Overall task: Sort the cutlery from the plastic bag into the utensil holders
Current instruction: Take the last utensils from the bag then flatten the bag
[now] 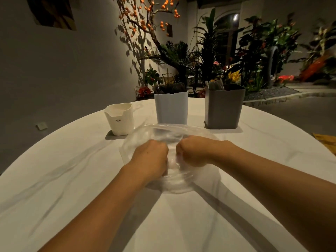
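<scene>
The plastic bag (169,142) lies on the table (72,179) before the holders, gripped by the curled left hand (151,157) and right hand (194,151); thin, limp, slippery film is best bunched

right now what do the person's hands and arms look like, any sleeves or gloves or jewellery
Both arms are bare from the bottom edge of the picture to the hands: no sleeves in view. The left hand and right hand wear no gloves, and no watch or bracelet shows at either wrist. The fingers are curled out of sight, so rings cannot be ruled out.
</scene>
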`<move>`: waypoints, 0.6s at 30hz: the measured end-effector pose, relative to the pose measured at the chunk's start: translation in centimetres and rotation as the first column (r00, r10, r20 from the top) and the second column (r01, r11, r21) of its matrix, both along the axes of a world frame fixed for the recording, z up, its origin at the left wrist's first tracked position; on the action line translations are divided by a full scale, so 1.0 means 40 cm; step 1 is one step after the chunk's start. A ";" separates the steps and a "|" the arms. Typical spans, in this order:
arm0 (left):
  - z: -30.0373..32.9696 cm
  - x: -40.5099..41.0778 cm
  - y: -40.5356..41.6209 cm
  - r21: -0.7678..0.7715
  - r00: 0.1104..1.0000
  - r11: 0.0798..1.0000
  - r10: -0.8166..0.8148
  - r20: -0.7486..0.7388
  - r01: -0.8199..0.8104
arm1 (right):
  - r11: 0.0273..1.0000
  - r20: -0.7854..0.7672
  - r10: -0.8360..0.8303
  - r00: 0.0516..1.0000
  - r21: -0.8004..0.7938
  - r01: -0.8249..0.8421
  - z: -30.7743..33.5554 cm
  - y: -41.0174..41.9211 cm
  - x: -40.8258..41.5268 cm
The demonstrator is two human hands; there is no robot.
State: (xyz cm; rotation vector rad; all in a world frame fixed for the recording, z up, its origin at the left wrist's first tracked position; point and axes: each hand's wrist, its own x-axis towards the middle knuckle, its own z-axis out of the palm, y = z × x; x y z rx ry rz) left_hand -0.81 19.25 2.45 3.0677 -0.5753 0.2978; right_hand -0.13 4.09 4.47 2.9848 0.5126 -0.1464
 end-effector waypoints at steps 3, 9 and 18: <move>-0.019 0.026 0.021 0.076 0.995 0.996 0.037 0.092 -0.044 | 1.000 0.093 -0.015 0.996 -0.008 0.016 -0.016 -0.015 0.030; 0.002 0.022 0.022 -0.133 0.989 0.991 0.038 0.144 -0.019 | 0.982 -0.009 -0.007 1.000 0.189 0.009 -0.014 0.033 0.073; 0.021 0.012 0.042 -0.230 1.000 0.973 0.026 -0.010 -0.028 | 0.969 -0.145 -0.022 0.989 0.242 0.057 -0.048 0.064 0.106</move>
